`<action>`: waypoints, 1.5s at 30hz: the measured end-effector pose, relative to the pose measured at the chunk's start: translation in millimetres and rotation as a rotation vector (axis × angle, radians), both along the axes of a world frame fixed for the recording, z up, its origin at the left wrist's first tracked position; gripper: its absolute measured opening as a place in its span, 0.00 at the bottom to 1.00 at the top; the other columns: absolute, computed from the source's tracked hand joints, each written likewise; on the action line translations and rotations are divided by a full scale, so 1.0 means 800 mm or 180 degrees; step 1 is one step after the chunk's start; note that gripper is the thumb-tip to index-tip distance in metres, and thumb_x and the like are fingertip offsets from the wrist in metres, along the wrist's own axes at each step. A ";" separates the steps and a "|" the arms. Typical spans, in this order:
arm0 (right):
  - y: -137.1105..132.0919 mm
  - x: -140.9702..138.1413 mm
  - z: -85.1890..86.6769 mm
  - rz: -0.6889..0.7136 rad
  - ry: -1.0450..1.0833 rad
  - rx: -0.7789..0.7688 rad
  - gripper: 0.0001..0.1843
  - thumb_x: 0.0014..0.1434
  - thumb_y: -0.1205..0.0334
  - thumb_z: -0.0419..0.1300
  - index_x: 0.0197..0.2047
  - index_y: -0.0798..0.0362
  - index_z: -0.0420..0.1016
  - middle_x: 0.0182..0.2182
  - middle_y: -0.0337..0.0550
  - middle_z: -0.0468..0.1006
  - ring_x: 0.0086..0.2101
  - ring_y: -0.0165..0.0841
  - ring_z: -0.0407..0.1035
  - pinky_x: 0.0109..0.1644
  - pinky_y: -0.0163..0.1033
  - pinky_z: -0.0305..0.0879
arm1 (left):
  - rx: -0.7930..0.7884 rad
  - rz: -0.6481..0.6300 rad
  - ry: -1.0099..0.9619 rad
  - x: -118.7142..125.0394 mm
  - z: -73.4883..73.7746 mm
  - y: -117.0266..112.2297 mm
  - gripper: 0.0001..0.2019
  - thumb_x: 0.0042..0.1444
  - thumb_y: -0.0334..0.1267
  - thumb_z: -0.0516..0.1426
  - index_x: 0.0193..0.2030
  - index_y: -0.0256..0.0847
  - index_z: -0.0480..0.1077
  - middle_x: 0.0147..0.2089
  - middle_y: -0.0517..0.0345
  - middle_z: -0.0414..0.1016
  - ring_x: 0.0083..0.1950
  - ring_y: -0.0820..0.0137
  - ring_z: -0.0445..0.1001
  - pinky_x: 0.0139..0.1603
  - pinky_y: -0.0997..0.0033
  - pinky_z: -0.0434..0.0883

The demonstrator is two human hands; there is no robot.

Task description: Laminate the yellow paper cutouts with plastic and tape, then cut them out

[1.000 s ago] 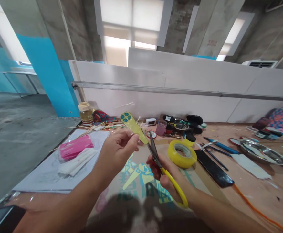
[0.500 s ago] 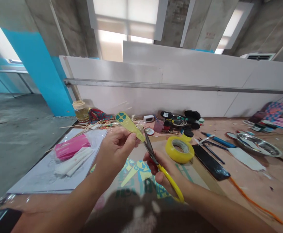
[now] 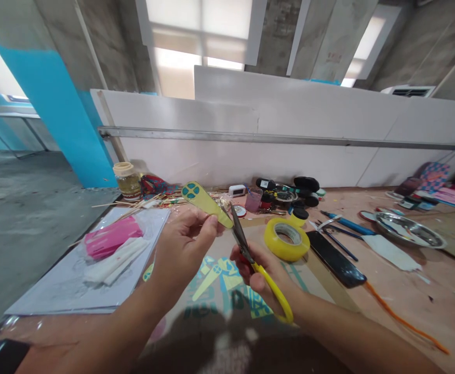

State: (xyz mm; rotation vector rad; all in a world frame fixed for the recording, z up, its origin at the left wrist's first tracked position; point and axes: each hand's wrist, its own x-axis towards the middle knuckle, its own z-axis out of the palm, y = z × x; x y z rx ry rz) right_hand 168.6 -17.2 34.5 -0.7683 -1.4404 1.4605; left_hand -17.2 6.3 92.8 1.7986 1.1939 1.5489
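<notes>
Head view, left hand (image 3: 188,236): pinches the yellow cutout (image 3: 207,206) between thumb and fingers, raised above the cardboard (image 3: 315,288).
Head view, right hand (image 3: 264,280): grasps the scissors (image 3: 244,249), blades at the cutout's narrow end; contact cannot be told.
Head view, bench (image 3: 402,291): cardboard bears loose yellow-and-blue pieces (image 3: 208,280); tape roll (image 3: 290,253) sits just beside the black phone (image 3: 334,258).

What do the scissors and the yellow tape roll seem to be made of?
Scissors: grey blades look like steel, with a metallic sheen; the yellow handle, smooth and evenly coloured, is probably plastic. Tape roll: likely glossy plastic film, given its shine.
</notes>
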 end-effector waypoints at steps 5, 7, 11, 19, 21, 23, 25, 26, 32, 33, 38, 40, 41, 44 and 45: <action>0.000 0.001 -0.001 -0.0024 -0.0012 -0.0035 0.39 0.39 0.27 0.72 0.41 0.50 0.73 0.30 0.35 0.62 0.29 0.29 0.50 0.29 0.32 0.49 | -0.0007 -0.0007 -0.0048 -0.001 -0.001 0.002 0.11 0.62 0.39 0.57 0.28 0.41 0.72 0.30 0.60 0.80 0.32 0.72 0.77 0.32 0.75 0.71; 0.001 0.002 -0.003 -0.0056 -0.0018 0.0019 0.39 0.39 0.26 0.71 0.41 0.51 0.73 0.30 0.35 0.62 0.29 0.28 0.50 0.29 0.32 0.49 | 0.0052 0.0020 -0.0074 -0.001 -0.001 0.002 0.11 0.61 0.38 0.57 0.27 0.42 0.72 0.29 0.60 0.80 0.31 0.72 0.76 0.31 0.76 0.70; 0.004 0.002 -0.008 -0.0056 -0.0051 0.0112 0.40 0.39 0.25 0.70 0.41 0.52 0.74 0.30 0.35 0.63 0.29 0.28 0.50 0.29 0.32 0.49 | 0.0070 0.0010 -0.0076 -0.003 0.001 0.002 0.11 0.61 0.38 0.58 0.27 0.42 0.72 0.29 0.61 0.79 0.30 0.73 0.74 0.30 0.76 0.69; 0.007 0.003 -0.009 -0.0086 -0.0068 0.0032 0.42 0.34 0.25 0.71 0.40 0.52 0.75 0.28 0.34 0.63 0.28 0.27 0.50 0.29 0.33 0.47 | 0.0064 -0.0074 -0.0043 -0.005 0.004 0.002 0.11 0.61 0.37 0.57 0.26 0.42 0.70 0.28 0.63 0.77 0.29 0.75 0.74 0.29 0.78 0.68; 0.008 0.004 -0.009 -0.0073 -0.0114 0.0026 0.41 0.35 0.26 0.72 0.40 0.52 0.76 0.29 0.35 0.64 0.28 0.27 0.51 0.29 0.32 0.48 | 0.0038 -0.0161 -0.0094 -0.006 0.006 0.002 0.11 0.60 0.37 0.57 0.26 0.41 0.69 0.27 0.64 0.75 0.28 0.76 0.73 0.27 0.79 0.67; 0.008 0.005 -0.011 -0.0040 -0.0145 0.0057 0.40 0.37 0.27 0.72 0.41 0.52 0.76 0.29 0.35 0.64 0.28 0.28 0.51 0.30 0.32 0.48 | -0.0005 -0.0225 -0.0112 -0.007 0.007 0.002 0.11 0.60 0.37 0.57 0.26 0.41 0.69 0.26 0.64 0.75 0.27 0.76 0.74 0.27 0.79 0.67; 0.008 0.006 -0.014 -0.0038 -0.0147 0.0103 0.39 0.38 0.28 0.72 0.41 0.51 0.76 0.30 0.36 0.65 0.29 0.28 0.52 0.30 0.33 0.50 | -0.0044 -0.0251 -0.0094 -0.008 0.008 0.001 0.11 0.60 0.37 0.57 0.26 0.41 0.69 0.27 0.64 0.75 0.28 0.76 0.74 0.29 0.79 0.68; 0.008 0.007 -0.016 -0.0052 -0.0147 0.0111 0.38 0.39 0.28 0.72 0.41 0.51 0.76 0.30 0.36 0.65 0.29 0.28 0.53 0.31 0.33 0.50 | -0.0055 -0.0253 -0.0081 -0.009 0.009 0.001 0.11 0.61 0.37 0.57 0.26 0.41 0.70 0.27 0.64 0.76 0.29 0.75 0.74 0.29 0.79 0.69; 0.010 0.009 -0.023 -0.0109 -0.0173 0.0142 0.39 0.38 0.26 0.70 0.41 0.50 0.77 0.30 0.37 0.67 0.30 0.30 0.54 0.31 0.34 0.52 | -0.0079 -0.0180 0.0095 -0.012 0.013 0.001 0.11 0.60 0.39 0.57 0.27 0.41 0.72 0.27 0.63 0.77 0.29 0.73 0.74 0.30 0.77 0.69; 0.010 0.009 -0.022 -0.0113 -0.0209 0.0162 0.40 0.37 0.26 0.70 0.41 0.50 0.77 0.30 0.36 0.67 0.30 0.30 0.54 0.31 0.35 0.51 | -0.0086 -0.0165 0.0162 -0.013 0.015 0.001 0.11 0.60 0.40 0.56 0.27 0.41 0.73 0.27 0.62 0.77 0.29 0.73 0.74 0.30 0.76 0.69; 0.012 0.009 -0.021 -0.0175 -0.0433 0.0261 0.41 0.37 0.23 0.67 0.40 0.51 0.77 0.29 0.36 0.66 0.29 0.29 0.54 0.31 0.35 0.50 | -0.0108 -0.0075 0.0446 -0.019 0.022 -0.001 0.12 0.59 0.41 0.56 0.27 0.41 0.74 0.26 0.61 0.76 0.28 0.71 0.72 0.29 0.74 0.67; 0.013 0.009 -0.022 -0.0182 -0.0468 0.0257 0.42 0.37 0.22 0.66 0.40 0.51 0.76 0.29 0.36 0.66 0.29 0.29 0.54 0.30 0.35 0.50 | -0.0116 -0.0084 0.0501 -0.021 0.024 -0.002 0.12 0.59 0.42 0.55 0.27 0.41 0.74 0.27 0.61 0.75 0.29 0.71 0.72 0.29 0.74 0.67; 0.013 0.009 -0.023 -0.0182 -0.0476 0.0261 0.42 0.37 0.22 0.66 0.40 0.51 0.76 0.29 0.36 0.66 0.29 0.30 0.54 0.30 0.35 0.50 | -0.0120 -0.0095 0.0519 -0.021 0.024 -0.003 0.12 0.59 0.42 0.55 0.27 0.41 0.74 0.27 0.61 0.75 0.29 0.71 0.72 0.30 0.74 0.67; 0.015 0.009 -0.025 -0.0181 -0.0479 0.0296 0.42 0.37 0.22 0.66 0.40 0.52 0.76 0.29 0.36 0.67 0.29 0.30 0.54 0.30 0.34 0.51 | -0.0134 -0.0148 0.0534 -0.023 0.025 -0.003 0.12 0.59 0.41 0.55 0.27 0.41 0.73 0.27 0.61 0.75 0.29 0.71 0.72 0.30 0.74 0.67; 0.015 0.010 -0.025 -0.0182 -0.0483 0.0309 0.42 0.38 0.22 0.66 0.40 0.52 0.76 0.29 0.36 0.67 0.29 0.29 0.54 0.30 0.34 0.51 | -0.0138 -0.0168 0.0536 -0.023 0.025 -0.003 0.12 0.59 0.41 0.54 0.27 0.41 0.73 0.27 0.61 0.75 0.30 0.71 0.72 0.30 0.75 0.67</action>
